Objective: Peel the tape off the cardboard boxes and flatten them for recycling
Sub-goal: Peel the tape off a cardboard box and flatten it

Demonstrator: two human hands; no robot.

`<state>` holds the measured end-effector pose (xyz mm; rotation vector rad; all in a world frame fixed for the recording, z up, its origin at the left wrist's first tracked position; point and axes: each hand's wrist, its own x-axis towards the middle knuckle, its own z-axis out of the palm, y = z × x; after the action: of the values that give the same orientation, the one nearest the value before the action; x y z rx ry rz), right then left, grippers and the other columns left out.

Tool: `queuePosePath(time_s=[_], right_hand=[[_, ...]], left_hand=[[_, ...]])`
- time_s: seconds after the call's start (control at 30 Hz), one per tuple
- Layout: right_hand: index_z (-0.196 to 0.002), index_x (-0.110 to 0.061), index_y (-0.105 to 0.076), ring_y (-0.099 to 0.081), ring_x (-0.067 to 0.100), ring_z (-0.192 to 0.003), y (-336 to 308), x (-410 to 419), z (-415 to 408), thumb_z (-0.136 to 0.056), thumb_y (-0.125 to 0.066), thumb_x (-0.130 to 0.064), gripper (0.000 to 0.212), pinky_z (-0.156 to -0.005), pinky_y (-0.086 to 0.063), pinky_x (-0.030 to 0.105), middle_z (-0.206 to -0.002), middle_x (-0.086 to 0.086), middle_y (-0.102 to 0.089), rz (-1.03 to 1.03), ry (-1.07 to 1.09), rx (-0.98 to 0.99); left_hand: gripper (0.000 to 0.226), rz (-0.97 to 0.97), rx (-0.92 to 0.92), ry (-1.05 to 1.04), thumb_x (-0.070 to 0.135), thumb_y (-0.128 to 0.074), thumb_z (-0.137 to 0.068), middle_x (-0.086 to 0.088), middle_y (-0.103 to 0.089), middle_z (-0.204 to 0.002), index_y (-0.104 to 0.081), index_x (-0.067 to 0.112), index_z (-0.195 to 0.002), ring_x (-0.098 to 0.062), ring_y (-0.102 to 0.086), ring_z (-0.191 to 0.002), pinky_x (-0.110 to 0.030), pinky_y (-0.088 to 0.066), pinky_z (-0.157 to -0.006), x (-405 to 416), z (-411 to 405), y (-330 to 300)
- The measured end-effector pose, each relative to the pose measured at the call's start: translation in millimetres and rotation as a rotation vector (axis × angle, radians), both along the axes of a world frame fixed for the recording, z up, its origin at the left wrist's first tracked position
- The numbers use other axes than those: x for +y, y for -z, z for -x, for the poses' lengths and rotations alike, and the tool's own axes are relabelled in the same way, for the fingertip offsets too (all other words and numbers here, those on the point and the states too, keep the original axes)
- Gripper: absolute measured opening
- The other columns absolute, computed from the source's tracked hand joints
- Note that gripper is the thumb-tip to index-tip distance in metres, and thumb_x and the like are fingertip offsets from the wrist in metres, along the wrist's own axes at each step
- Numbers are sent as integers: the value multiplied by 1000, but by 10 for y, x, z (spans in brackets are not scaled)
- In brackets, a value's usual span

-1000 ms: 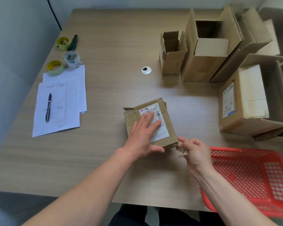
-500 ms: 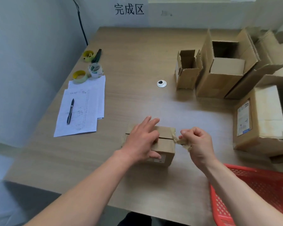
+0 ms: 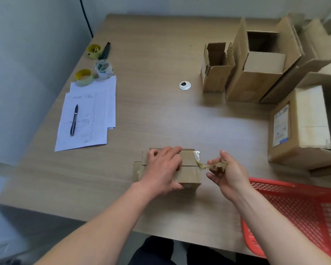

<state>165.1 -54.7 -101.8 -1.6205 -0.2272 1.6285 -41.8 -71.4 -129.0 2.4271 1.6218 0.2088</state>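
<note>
- Left hand (image 3: 161, 169) lies palm-down over the small cardboard box (image 3: 188, 169), fingers curled over its far top edge and thumb against the near side, holding it on the table (image 3: 161, 115).
- Right hand (image 3: 225, 171) is just right of the box, thumb and fingertips pinching a crumpled strip of tape (image 3: 208, 165) while the other fingers stay loosely spread.
- That strip runs from the pinch back to the box's right top edge, where its end is still stuck along the seam.
- Compared with half a second ago, the right hand sits a little farther from the box, and more tape stretches between them; the left hand has kept its hold.
- A second ago the box showed its labelled face upward; now the seamed top faces up and the label is only a sliver at the near bottom edge.
- Near the right hand, a red basket (image 3: 298, 211) overhangs the table's front edge.
- Other cardboard boxes (image 3: 256, 73) stand open along the far right.
- Well apart on the left lie papers (image 3: 92, 115) with a pen (image 3: 74, 119) on top, and tape rolls (image 3: 96, 71) beyond them.
</note>
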Motion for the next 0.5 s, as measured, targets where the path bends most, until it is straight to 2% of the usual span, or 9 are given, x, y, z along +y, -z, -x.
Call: queuePosePath(time_s=[0.1,0.17,0.23,0.33,0.43,0.5], right_hand=[[-70,-16,-52,-57,17,-64,3,-23,-54,-94,-61,-23,26,-66,-52,35,-65,5,-62,101,-44,123],[-72,-17,-51,-56,18,-61,37,-65,-53,-91,-61,-18,22,-64,-52,35,-60,5,-60,170,-91,125],[-74,-14,-53,-56,18,-56,66,-110,-20,-91,-59,-12,18,-57,-54,34,-64,8,-60,197,-145,70],[-76,-2,-58,-55,15,-46,110,-125,31,-85,-60,0,9,-45,-55,29,-64,12,-57,134,-176,-112],[-80,0,-56,-49,14,-41,143,-95,45,-79,-59,7,8,-44,-54,29,-63,14,-52,60,-183,-239],[-79,-2,-55,-47,15,-40,159,-82,50,-79,-59,8,10,-45,-53,30,-62,13,-51,49,-197,-270]], left_hand=[[68,-11,2,3,66,-80,-49,3,-50,-144,-40,30,-89,-20,-47,-124,-43,-29,-89,8,4,30],[67,-16,2,5,68,-79,-50,3,-50,-145,-40,29,-89,-20,-47,-125,-43,-29,-90,-3,2,48],[66,-23,3,9,67,-79,-51,3,-49,-145,-41,29,-89,-21,-47,-126,-44,-30,-90,-12,-2,47],[62,-35,-7,9,67,-73,-52,1,-49,-146,-44,27,-90,-22,-46,-126,-45,-30,-91,-22,-2,35],[57,-29,-35,-3,71,-54,-55,1,-49,-147,-45,27,-90,-22,-46,-127,-44,-28,-92,-33,-6,18],[56,-35,-36,-7,72,-52,-56,1,-49,-147,-45,27,-89,-21,-46,-128,-43,-27,-92,-32,-10,20]])
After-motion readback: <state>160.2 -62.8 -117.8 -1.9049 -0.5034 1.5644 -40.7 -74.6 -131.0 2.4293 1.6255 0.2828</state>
